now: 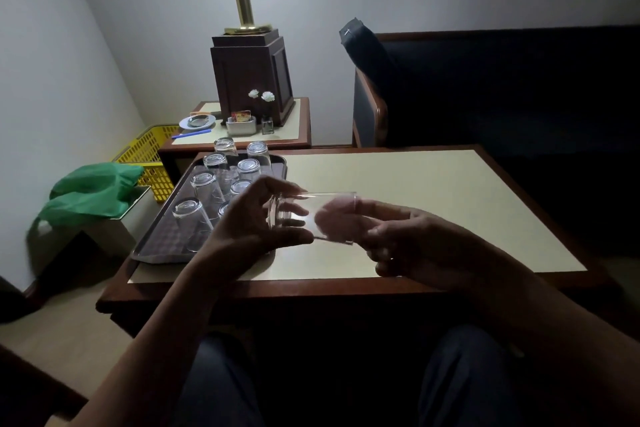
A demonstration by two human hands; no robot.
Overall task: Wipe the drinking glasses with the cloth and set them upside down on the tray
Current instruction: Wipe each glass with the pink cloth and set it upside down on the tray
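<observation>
A clear drinking glass (313, 217) lies on its side in the air above the table, between both hands. My left hand (256, 218) grips its base end with fingers and thumb curled round it. My right hand (391, 236) holds the open rim end, with fingertips reaching inside the glass. A dark brown tray (156, 243) sits on the table's left side and carries several glasses (202, 185) standing upside down. No cloth shows in either hand.
A cream-topped wooden table (415, 191) lies under the hands. Behind it stands a side table (291, 128) with a lamp base, ashtray and small vase. A green bag (93, 191) and yellow basket (152, 152) sit left. A dark sofa (485, 87) stands right.
</observation>
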